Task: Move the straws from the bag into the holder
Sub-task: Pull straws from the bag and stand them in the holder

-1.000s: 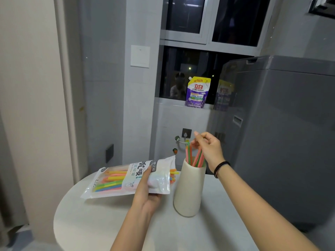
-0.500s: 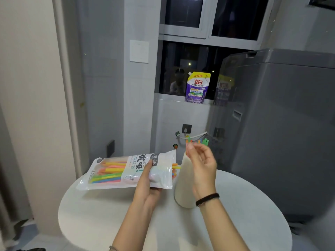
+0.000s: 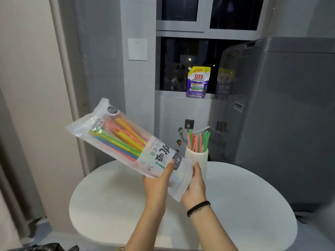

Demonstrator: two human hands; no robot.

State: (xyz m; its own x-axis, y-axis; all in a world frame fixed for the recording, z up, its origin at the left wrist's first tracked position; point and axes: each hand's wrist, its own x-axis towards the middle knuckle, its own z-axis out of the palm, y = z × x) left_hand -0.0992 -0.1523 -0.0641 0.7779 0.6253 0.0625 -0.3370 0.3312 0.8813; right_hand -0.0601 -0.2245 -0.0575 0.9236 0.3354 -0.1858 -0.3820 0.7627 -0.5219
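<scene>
The left hand [image 3: 157, 185] grips the bag [image 3: 134, 147] near its lower open end, long axis tilted up to the left, while the right hand [image 3: 196, 187], nearer the holder [image 3: 196, 157] just behind it, cups that opening, fingers loosely curled, grasping no straw.

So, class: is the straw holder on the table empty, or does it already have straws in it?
Not empty. Several straws stand in the holder, tips above its rim.
</scene>
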